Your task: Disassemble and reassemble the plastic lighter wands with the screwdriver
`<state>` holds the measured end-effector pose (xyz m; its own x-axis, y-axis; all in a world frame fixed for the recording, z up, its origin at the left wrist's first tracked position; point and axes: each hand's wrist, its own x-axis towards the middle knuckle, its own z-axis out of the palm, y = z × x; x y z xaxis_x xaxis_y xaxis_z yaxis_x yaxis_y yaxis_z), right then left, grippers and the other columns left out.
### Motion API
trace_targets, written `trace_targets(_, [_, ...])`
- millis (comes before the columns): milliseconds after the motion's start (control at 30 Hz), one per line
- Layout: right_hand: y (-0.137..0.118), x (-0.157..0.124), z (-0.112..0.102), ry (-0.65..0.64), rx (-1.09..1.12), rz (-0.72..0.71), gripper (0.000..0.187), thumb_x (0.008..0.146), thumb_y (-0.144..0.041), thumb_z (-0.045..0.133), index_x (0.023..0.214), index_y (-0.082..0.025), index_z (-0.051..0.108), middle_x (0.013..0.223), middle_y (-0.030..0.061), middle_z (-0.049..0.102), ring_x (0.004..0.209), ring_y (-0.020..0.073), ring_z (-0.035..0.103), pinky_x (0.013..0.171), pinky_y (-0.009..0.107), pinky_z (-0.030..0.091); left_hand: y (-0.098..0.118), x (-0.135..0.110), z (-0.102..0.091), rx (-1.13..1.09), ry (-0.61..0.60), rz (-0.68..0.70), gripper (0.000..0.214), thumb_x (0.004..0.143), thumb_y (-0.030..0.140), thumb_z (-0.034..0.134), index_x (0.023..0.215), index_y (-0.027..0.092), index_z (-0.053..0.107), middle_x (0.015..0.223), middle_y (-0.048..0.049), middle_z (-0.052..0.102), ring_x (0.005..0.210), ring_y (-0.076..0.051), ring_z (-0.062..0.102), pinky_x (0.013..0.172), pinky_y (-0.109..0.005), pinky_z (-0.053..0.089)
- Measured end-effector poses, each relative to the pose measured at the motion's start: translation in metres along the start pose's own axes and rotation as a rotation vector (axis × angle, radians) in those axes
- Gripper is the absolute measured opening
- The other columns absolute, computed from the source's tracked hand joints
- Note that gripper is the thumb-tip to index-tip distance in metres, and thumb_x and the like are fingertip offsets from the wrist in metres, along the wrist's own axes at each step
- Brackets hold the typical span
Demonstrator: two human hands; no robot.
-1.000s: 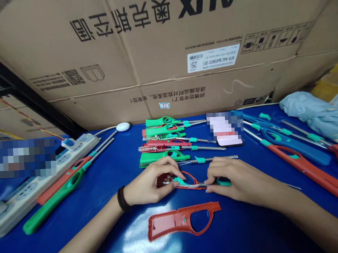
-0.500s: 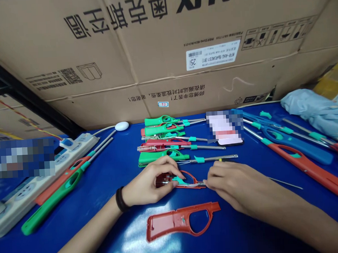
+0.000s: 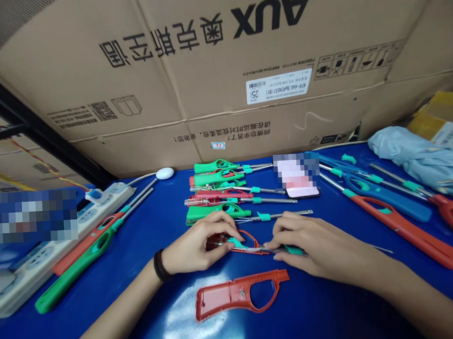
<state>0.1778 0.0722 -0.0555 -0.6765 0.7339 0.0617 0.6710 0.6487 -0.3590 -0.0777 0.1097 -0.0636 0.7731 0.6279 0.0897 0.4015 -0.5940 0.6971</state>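
My left hand (image 3: pixel 200 241) is closed on an opened red stick lighter (image 3: pixel 248 234), thumb and fingertips on its teal trigger (image 3: pixel 234 242). White wires run from the trigger toward the metal tube. To the right, my right hand (image 3: pixel 310 243) pinches the tube's near end. A teal collar (image 3: pixel 294 250) shows beneath its fingers, and most of the tube is hidden under the hand. Nearer me lies a loose red half shell (image 3: pixel 218 297), its hollow inside facing up. Just behind my hands rests a green lighter (image 3: pixel 204 212) with a metal tube and white wires beside it.
More lighters in green and red lie in a row behind, beside a phone (image 3: pixel 302 191). Red and blue lighters (image 3: pixel 412 230) are on the right near a light blue cloth (image 3: pixel 404 152). A power strip (image 3: pixel 77 223) stands left; a cardboard box (image 3: pixel 207 89) walls the back.
My right hand's fingers have shifted on the tube, and the teal collar now shows beneath them. My left hand keeps its hold. The view has tilted slightly.
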Motion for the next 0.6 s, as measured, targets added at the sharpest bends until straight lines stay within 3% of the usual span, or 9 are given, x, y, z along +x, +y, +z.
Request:
trace_targets(100, [0.005,-0.001,-0.003,0.058,0.082,0.008,0.019,0.091,-0.03,0.055,0.107,-0.027,0.064,0.095,-0.0006,0.065,0.089,0.0171,0.059,0.078,0.03,0.045,0.003,-0.004,-0.005,0.05,0.015,-0.023,0.021,0.086,0.015,0.055,0.103,0.022,0.065,0.107,-0.0056,0.054,0.101,-0.018,0.054,0.085,-0.031,0.048])
trace_targets(300, [0.003,0.0,-0.003,0.139,0.105,-0.055,0.015,0.092,-0.03,0.052,0.094,-0.024,0.066,0.086,-0.0014,0.066,0.081,0.0153,0.059,0.074,0.027,0.042,0.026,-0.03,-0.005,0.182,0.095,-0.061,0.011,0.089,0.03,0.056,0.094,0.023,0.063,0.106,-0.0034,0.055,0.102,-0.017,0.053,0.092,-0.033,0.043])
trace_targets(433, [-0.004,-0.002,0.005,0.074,0.165,-0.134,0.033,0.076,-0.049,0.068,0.096,-0.024,0.066,0.089,-0.0017,0.066,0.085,0.0158,0.06,0.079,0.027,0.041,0.042,-0.054,0.012,0.386,-0.005,-0.108,0.044,0.075,0.052,0.068,0.107,0.024,0.057,0.107,-0.0046,0.058,0.1,-0.023,0.054,0.087,-0.037,0.044])
trace_targets(533, [-0.011,-0.005,0.016,0.027,0.183,-0.152,0.043,0.067,-0.055,0.073,0.096,-0.024,0.066,0.087,-0.0019,0.066,0.084,0.0175,0.059,0.078,0.029,0.041,0.045,-0.07,0.026,0.488,0.019,-0.077,0.032,0.085,0.042,0.061,0.111,0.024,0.056,0.103,-0.0039,0.061,0.09,-0.02,0.058,0.08,-0.033,0.045])
trace_targets(600, [-0.016,-0.005,0.021,-0.009,0.177,-0.173,0.037,0.068,-0.051,0.074,0.094,-0.025,0.067,0.084,-0.0025,0.066,0.083,0.018,0.059,0.078,0.029,0.041,0.043,-0.078,0.03,0.523,0.075,-0.034,0.024,0.089,0.031,0.056,0.112,0.025,0.055,0.101,-0.0023,0.064,0.087,-0.018,0.06,0.08,-0.031,0.045])
